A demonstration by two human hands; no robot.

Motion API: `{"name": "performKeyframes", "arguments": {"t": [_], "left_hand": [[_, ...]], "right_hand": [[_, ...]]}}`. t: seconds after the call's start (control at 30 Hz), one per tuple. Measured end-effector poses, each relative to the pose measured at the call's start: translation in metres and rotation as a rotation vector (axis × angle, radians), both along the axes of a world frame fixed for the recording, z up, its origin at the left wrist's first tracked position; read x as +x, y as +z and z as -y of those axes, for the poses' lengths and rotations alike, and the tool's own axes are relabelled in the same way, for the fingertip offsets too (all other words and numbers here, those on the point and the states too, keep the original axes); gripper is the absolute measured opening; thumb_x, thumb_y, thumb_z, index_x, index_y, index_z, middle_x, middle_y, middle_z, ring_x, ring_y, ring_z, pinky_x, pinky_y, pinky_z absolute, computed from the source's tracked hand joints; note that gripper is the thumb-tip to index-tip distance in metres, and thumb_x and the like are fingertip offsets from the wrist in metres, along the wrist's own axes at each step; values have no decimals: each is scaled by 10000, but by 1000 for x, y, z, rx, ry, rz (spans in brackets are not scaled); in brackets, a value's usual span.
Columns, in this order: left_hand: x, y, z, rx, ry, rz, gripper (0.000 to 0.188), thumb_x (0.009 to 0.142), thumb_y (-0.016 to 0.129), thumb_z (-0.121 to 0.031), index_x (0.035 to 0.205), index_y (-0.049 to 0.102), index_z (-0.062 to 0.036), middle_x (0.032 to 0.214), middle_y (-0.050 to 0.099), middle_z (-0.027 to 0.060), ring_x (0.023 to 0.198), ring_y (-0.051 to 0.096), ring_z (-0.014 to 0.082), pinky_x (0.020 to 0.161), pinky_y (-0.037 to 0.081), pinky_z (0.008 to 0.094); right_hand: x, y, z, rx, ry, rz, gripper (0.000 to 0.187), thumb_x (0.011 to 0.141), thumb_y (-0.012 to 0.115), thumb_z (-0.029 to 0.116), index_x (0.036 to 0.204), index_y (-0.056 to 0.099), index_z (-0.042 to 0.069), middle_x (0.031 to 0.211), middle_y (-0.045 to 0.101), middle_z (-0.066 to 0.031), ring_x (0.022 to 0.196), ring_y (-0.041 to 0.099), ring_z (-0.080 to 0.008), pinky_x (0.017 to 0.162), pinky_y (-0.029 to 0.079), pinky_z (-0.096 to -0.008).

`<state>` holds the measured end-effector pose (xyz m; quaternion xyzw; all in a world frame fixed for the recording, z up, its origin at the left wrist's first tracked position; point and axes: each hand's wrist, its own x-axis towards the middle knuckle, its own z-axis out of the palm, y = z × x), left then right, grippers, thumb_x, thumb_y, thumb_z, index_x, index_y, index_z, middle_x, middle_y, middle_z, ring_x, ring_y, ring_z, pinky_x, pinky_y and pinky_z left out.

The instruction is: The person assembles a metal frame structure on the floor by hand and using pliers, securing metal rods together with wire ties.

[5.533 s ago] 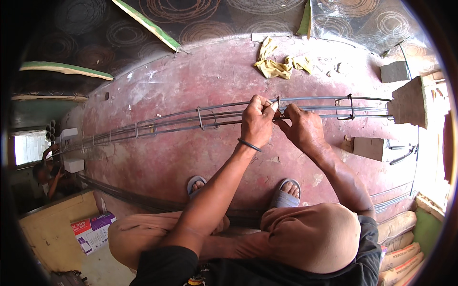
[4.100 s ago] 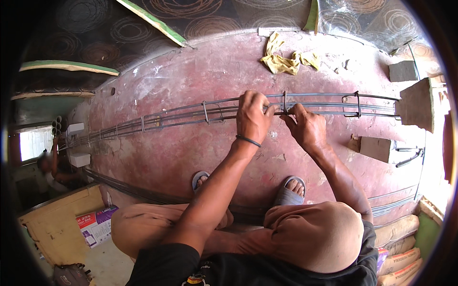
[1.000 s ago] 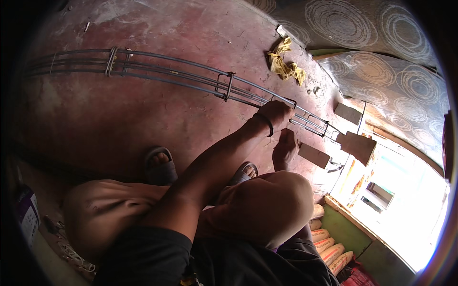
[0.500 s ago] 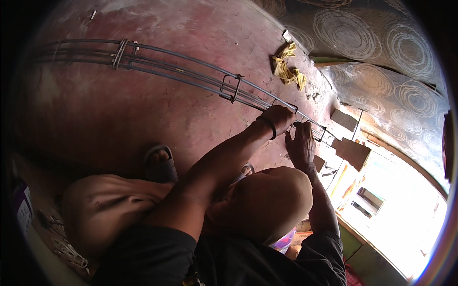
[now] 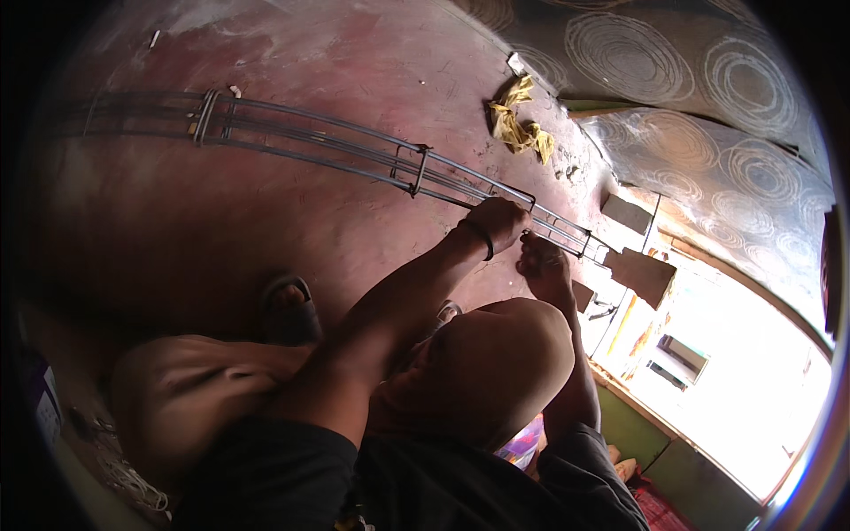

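A long, narrow steel rebar cage [image 5: 359, 130] runs from the far left toward the bright doorway on the right. Rectangular stirrups cross its bars; one stirrup [image 5: 420, 170] stands left of my hands and another [image 5: 532, 202] right by them. My left hand [image 5: 498, 221], a dark band on its wrist, is closed round the cage's near side beside that stirrup. Just right of it and lower, my right hand [image 5: 545, 265] has its fingers pinched together at the near bar. Whatever small thing sits in that pinch is too small to make out.
Yellow cloth or plastic [image 5: 518, 119] lies crumpled on the reddish floor [image 5: 266, 203] beyond the cage. Brown blocks [image 5: 641, 276] stand near the cage's right end. A curtain with circle patterns [image 5: 629, 57] hangs at upper right. White cord [image 5: 133, 487] lies at lower left.
My right hand has turned and drawn slightly down from the bars, its fingers now pinched. My left hand keeps its hold. The whole view has shifted a little.
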<state>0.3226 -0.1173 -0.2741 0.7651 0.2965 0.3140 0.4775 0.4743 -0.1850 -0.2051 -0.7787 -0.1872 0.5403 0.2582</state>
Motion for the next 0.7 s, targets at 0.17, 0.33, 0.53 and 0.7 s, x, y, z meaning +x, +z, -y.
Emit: {"name": "performKeyframes", "arguments": {"t": [0.17,0.33,0.53,0.7], "left_hand": [[43,5,1,33,-17,-1,114,808,558,-145,813,636,-62,756,633,176,742,638,353,620,492,439],[40,25,-9,-43,-26,-28,88,766,684,-68,811,625,-21,754,651,155,670,645,294,594,495,370],[45,50,-4,-231,-85,-181,103,798,661,-97,814,630,0,684,641,122,617,617,173,577,472,324],[42,63,-19,-71,-80,-308,190,827,656,-192,771,625,-14,643,615,92,593,574,141,573,457,316]], "right_hand": [[26,-25,37,359,-634,-793,72,914,527,142,867,542,89,638,424,34,516,384,-86,507,347,-243],[15,22,33,340,-283,-260,380,930,546,375,990,601,3,784,569,-43,661,560,-142,604,510,-300],[200,35,145,556,-599,675,280,920,582,274,987,627,6,751,622,-73,688,576,-125,603,481,-289],[382,29,192,-215,-408,1360,843,770,652,551,1342,382,-7,1186,514,-325,1042,566,-437,765,509,-518]]}}
